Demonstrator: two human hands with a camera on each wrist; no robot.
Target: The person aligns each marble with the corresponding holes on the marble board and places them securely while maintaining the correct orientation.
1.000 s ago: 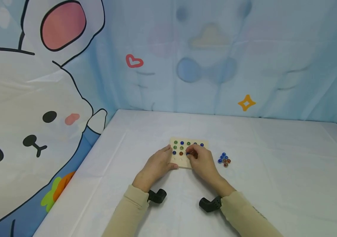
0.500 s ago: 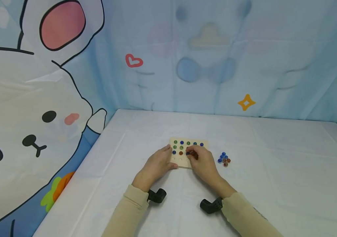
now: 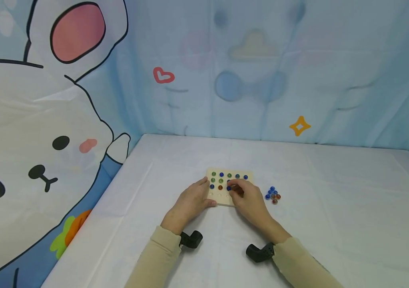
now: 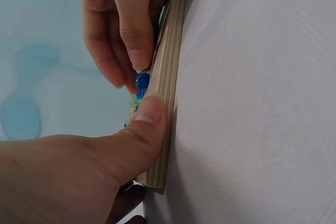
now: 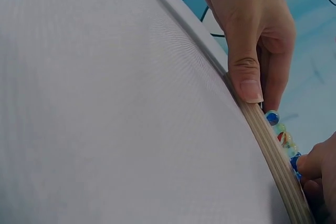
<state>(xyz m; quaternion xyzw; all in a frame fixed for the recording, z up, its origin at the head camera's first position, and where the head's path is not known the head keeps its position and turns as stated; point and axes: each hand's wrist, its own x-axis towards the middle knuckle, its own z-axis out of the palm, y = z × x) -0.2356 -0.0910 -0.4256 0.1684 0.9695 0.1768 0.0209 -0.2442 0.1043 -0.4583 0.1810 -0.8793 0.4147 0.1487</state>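
Observation:
A square wooden board point(image 3: 222, 197) with rows of small holes lies on the white table, and many holes carry glass marbles. My left hand point(image 3: 191, 201) holds the board at its left side, thumb on the near edge and fingers along the left edge. In the left wrist view the left thumb point(image 4: 149, 111) presses the layered wood edge. My right hand point(image 3: 249, 200) is over the board's right part, thumb and index finger pinching at a blue marble point(image 3: 228, 188) in the third row. An amber marble point(image 3: 220, 187) sits in the hole left of it.
A loose cluster of blue marbles point(image 3: 272, 191) and amber marbles point(image 3: 274, 201) lies on the white tablecloth point(image 3: 334, 208) right of the board. Black wrist cameras point(image 3: 260, 253) stick out from both sleeves. A printed curtain point(image 3: 197, 108) hangs behind the table.
My right hand has drawn back slightly to the right, and the blue marble at its fingertips shows more fully. The left hand still holds the board in the same place.

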